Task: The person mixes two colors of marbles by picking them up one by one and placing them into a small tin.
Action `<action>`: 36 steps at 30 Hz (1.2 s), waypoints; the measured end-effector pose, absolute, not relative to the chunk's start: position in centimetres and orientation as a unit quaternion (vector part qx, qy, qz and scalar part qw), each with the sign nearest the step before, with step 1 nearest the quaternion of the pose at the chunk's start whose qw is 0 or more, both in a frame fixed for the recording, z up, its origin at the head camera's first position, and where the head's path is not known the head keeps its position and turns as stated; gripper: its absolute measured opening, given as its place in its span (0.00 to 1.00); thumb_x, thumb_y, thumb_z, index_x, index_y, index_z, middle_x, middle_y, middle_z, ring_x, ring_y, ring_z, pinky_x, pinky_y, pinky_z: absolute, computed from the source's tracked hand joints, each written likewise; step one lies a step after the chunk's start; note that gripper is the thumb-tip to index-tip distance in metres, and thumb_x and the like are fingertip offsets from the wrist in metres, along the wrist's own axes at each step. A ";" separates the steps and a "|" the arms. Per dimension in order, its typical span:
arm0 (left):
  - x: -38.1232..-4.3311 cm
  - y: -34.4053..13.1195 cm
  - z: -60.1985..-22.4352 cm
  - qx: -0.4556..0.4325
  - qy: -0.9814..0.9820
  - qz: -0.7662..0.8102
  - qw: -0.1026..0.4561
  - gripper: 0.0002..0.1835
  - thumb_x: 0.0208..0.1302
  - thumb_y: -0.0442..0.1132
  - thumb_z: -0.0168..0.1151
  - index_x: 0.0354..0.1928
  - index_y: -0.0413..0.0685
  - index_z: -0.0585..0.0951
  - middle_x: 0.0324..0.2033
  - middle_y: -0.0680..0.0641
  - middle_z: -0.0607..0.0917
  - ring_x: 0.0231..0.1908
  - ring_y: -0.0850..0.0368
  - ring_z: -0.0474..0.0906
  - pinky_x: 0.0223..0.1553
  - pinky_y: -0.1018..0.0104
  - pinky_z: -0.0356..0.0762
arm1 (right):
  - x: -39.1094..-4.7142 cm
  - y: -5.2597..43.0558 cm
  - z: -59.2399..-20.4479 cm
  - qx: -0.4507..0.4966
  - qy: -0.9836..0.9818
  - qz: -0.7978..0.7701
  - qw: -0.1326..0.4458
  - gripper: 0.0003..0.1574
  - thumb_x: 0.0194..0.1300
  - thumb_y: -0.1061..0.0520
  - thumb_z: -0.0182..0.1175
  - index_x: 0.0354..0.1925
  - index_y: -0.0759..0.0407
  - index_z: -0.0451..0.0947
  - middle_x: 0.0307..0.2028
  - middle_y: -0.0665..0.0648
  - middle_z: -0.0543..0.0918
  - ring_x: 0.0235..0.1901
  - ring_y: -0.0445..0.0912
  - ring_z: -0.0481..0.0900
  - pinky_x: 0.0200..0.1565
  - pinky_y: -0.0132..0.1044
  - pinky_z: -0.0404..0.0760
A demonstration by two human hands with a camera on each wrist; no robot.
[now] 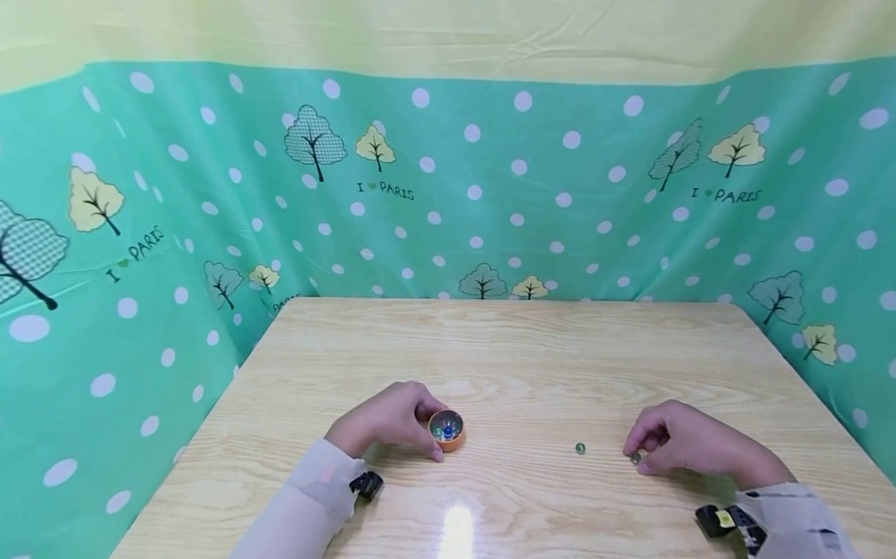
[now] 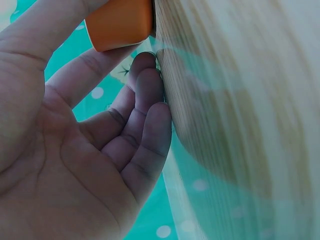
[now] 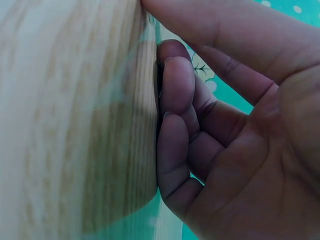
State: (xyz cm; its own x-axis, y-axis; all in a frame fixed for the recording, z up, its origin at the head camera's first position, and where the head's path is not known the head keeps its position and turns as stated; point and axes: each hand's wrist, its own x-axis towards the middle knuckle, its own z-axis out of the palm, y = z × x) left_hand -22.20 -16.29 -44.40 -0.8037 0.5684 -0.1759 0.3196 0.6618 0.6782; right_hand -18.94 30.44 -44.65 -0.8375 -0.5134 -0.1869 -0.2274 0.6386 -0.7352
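Note:
My left hand (image 1: 397, 417) holds a small orange cup (image 1: 452, 443) between thumb and index finger, the cup standing upright on the wooden table. Several glass marbles (image 1: 447, 432), one of them blue, lie inside it. In the left wrist view the cup's orange side (image 2: 122, 22) shows at the top, and the other fingers curl with their tips against the tabletop. To the right, my right hand (image 1: 692, 440) pinches a marble (image 1: 636, 459) at the table surface. That marble is hidden in the right wrist view, where the curled fingers (image 3: 177, 85) rest by the table.
A single green marble (image 1: 580, 448) lies on the wooden table (image 1: 505, 357) between the two hands, closer to the right one. A green dotted curtain (image 1: 452, 188) with printed trees hangs behind the table and along both sides.

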 end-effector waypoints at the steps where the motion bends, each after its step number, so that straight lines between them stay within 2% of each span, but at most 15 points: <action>1: -22.2 -16.3 -44.5 0.250 0.891 0.326 0.190 0.23 0.42 0.47 0.88 0.45 0.64 0.91 0.35 0.62 0.90 0.35 0.60 0.74 0.40 0.65 0.70 | -18.9 30.4 -44.7 -0.207 0.885 -0.368 0.194 0.12 0.53 0.55 0.79 0.37 0.49 0.89 0.34 0.54 0.83 0.32 0.41 0.75 0.33 0.33 0.77; 8: -22.5 -16.4 -44.6 0.294 0.887 0.310 0.175 0.21 0.44 0.49 0.87 0.43 0.69 0.91 0.29 0.62 0.88 0.30 0.64 0.73 0.35 0.69 0.70 | -18.8 30.2 -44.5 -0.201 0.893 -0.355 0.189 0.12 0.53 0.54 0.80 0.37 0.48 0.88 0.34 0.53 0.83 0.32 0.42 0.75 0.32 0.33 0.76; 14: -22.5 -16.5 -44.6 0.275 0.890 0.317 0.179 0.22 0.42 0.49 0.88 0.43 0.69 0.91 0.32 0.62 0.88 0.34 0.63 0.72 0.38 0.68 0.69 | -18.8 29.9 -44.3 -0.204 0.890 -0.359 0.194 0.11 0.55 0.54 0.79 0.37 0.49 0.88 0.34 0.53 0.83 0.32 0.42 0.76 0.33 0.33 0.77; 20: -22.3 -16.5 -44.6 0.244 0.891 0.333 0.187 0.24 0.41 0.47 0.88 0.45 0.63 0.91 0.36 0.63 0.90 0.40 0.58 0.74 0.43 0.64 0.70 | -19.0 29.6 -44.1 -0.208 0.887 -0.362 0.196 0.10 0.57 0.54 0.78 0.38 0.51 0.88 0.33 0.52 0.85 0.30 0.42 0.78 0.32 0.34 0.79; 29: -22.4 -16.5 -44.7 0.245 0.893 0.330 0.185 0.24 0.40 0.48 0.89 0.45 0.66 0.91 0.36 0.61 0.88 0.38 0.58 0.71 0.40 0.64 0.67 | -19.3 29.4 -43.5 -0.206 0.895 -0.349 0.187 0.09 0.58 0.52 0.77 0.39 0.48 0.89 0.36 0.50 0.86 0.33 0.42 0.79 0.35 0.34 0.79; 36: -22.4 -16.5 -44.7 0.267 0.889 0.325 0.183 0.23 0.41 0.48 0.88 0.45 0.67 0.92 0.35 0.62 0.89 0.36 0.61 0.72 0.39 0.67 0.68 | -19.6 28.8 -43.1 -0.228 0.897 -0.347 0.153 0.09 0.60 0.50 0.76 0.40 0.46 0.89 0.38 0.48 0.86 0.37 0.41 0.80 0.39 0.34 0.80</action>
State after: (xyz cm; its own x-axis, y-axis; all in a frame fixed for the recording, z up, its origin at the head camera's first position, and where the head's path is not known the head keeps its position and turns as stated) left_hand -22.41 -16.49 -44.66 -0.7913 0.5924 -0.1514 0.3553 0.6470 0.6746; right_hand -19.61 28.76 -43.07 -0.8494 -0.5150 -0.1153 -0.3032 0.6551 -0.6921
